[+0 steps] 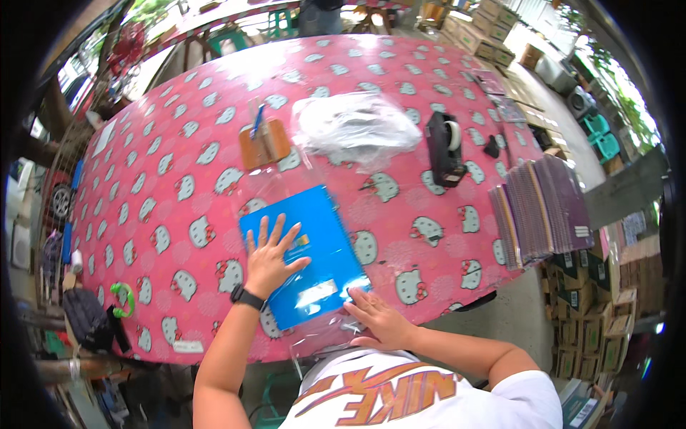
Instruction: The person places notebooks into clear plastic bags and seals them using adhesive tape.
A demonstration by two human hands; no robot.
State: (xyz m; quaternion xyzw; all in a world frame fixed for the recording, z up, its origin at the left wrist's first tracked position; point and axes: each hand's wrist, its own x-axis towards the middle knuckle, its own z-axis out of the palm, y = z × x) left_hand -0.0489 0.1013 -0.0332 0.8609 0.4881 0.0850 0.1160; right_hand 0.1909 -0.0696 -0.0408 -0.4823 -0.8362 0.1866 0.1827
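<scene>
A blue spiral notebook (318,254) lies tilted on the pink table in front of me, its coil along the right edge. Clear plastic film (321,334) shows at its lower edge and seems to cover it, judging by the shine. My left hand (270,257), with a dark band at the wrist, rests flat on the cover, fingers spread. At the notebook's lower right corner, my right hand (379,318) lies with fingers stretched out, touching the corner or the film. Whether a fingertip pinches the film is too small to make out.
Beyond the notebook are a wooden holder (266,145) with a blue pen, a heap of clear plastic bags (354,125) and a black tape dispenser (444,150). Stacked purple spiral notebooks (543,211) stand at the right edge. A green ring-shaped item (123,300) lies at left.
</scene>
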